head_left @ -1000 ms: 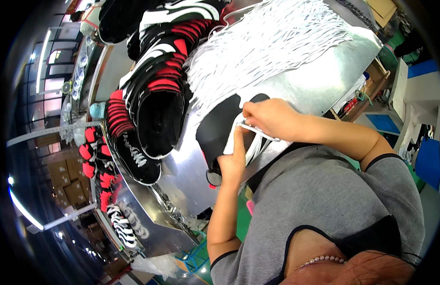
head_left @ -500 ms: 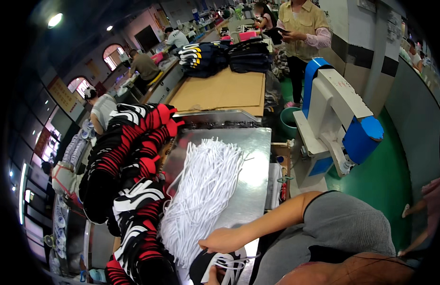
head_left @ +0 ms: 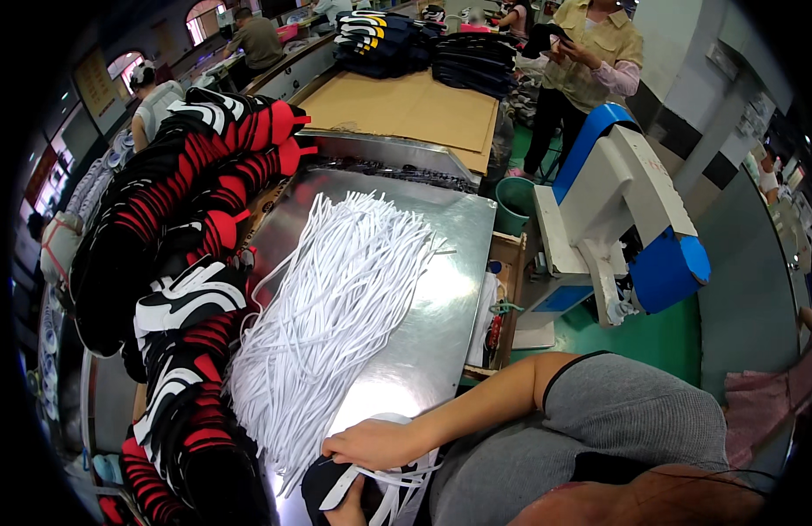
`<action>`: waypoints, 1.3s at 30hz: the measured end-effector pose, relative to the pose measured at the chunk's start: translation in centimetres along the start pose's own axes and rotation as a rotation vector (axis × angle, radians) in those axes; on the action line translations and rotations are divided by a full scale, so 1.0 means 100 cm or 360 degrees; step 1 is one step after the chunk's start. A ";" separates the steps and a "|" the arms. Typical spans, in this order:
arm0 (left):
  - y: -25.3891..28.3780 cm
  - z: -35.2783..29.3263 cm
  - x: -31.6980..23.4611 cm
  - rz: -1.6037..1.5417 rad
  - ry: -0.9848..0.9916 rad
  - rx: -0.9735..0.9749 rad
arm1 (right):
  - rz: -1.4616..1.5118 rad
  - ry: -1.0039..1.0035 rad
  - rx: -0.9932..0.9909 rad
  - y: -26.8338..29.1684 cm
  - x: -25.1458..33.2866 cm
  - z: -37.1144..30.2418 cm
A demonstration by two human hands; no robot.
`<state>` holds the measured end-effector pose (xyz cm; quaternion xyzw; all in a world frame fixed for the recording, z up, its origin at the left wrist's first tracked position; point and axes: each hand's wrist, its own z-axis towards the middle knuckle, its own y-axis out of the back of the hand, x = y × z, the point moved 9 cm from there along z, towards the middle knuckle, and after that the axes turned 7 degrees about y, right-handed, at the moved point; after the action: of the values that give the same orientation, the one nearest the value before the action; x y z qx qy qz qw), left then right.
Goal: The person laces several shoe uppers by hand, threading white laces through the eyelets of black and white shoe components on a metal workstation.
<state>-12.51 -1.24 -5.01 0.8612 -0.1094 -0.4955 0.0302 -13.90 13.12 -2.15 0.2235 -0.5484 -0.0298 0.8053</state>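
A black shoe upper point(head_left: 317, 484) with a white stripe lies at the near edge of the metal tabletop. My left hand point(head_left: 347, 507), partly cut off by the lower edge, grips it with the thumb on top. Over the upper, my right hand point(head_left: 371, 444) is closed, its fingertips at the upper's far edge; what they pinch is hidden. A loose white shoelace point(head_left: 404, 480) trails from the upper in loops beside my right wrist. Just beyond my hands, a big heap of white shoelaces point(head_left: 336, 307) spreads over the metal tabletop point(head_left: 454, 289).
Stacked black, red and white shoe uppers point(head_left: 195, 289) line the left side. Cardboard point(head_left: 406, 114) with dark upper stacks point(head_left: 384, 44) lies beyond. At right stand a blue-and-white machine point(head_left: 590, 210), a green bucket point(head_left: 514, 203) and an open drawer point(head_left: 509, 298). A person point(head_left: 590, 53) stands behind.
The view has tilted down and shifted, so the table appears higher and larger. My right hand has lowered over the upper, covering more of it; my left hand still holds the upper.
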 end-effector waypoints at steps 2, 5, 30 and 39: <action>0.000 0.000 -0.002 -0.0006 0.0003 0.0002 | -0.0087 -0.0106 0.0001 -0.004 -0.010 0.002; 0.005 0.000 -0.005 -0.0019 -0.0003 -0.0029 | -0.0159 -0.0171 0.0045 -0.007 -0.018 0.006; -0.024 -0.105 -0.054 0.1083 -0.1149 -0.0522 | 0.0405 -0.0055 -0.0217 0.049 0.033 -0.016; -0.015 -0.075 -0.040 0.0869 -0.0680 -0.0441 | 0.0133 -0.0087 0.0153 0.031 0.037 -0.072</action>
<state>-7.78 0.69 1.98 0.6652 -0.2709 -0.6477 0.2540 -6.63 17.21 0.14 0.2380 -0.5799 0.0241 0.7788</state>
